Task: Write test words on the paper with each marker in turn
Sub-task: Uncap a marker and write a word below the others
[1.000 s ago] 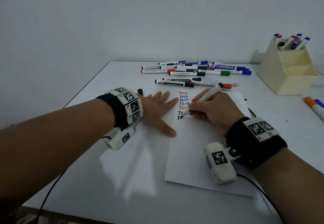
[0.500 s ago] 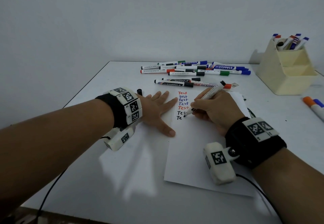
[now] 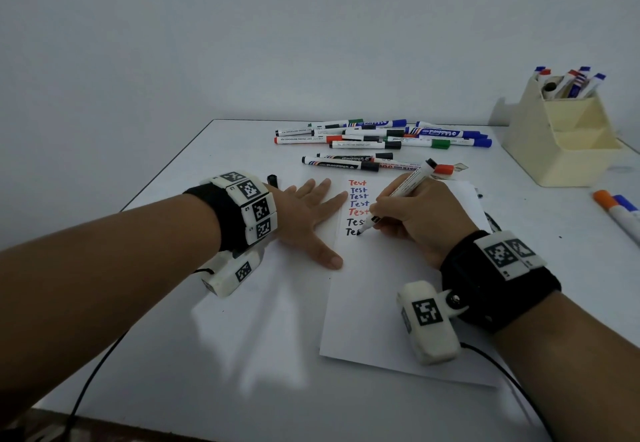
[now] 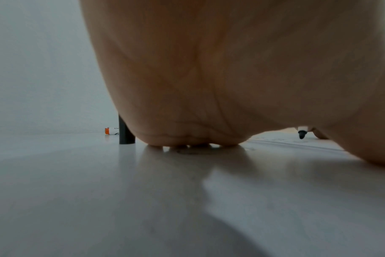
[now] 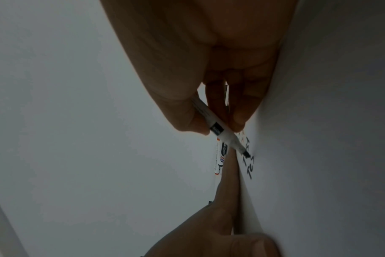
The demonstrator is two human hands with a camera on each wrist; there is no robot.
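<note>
A white sheet of paper (image 3: 388,303) lies on the table with several lines reading "Test" in red, blue and black. My right hand (image 3: 412,220) grips a black marker (image 3: 401,192) in a writing hold, its tip on the lowest black line, where "Te" shows. The marker (image 5: 222,132) also shows in the right wrist view, tip on the paper (image 5: 330,156). My left hand (image 3: 308,216) lies flat with spread fingers, pressing the paper's left edge; its palm (image 4: 209,78) fills the left wrist view. A black cap (image 3: 272,180) stands behind my left wrist.
Several capped markers (image 3: 374,136) lie in a loose heap at the back of the table. A cream desk organiser (image 3: 561,140) holding more markers stands at the back right. Two more markers (image 3: 620,213) lie at the right edge. Cables trail from both wrists.
The marker tip has moved along the lowest black line, where the "e" was added after the "T". My left hand stays flat in place.
</note>
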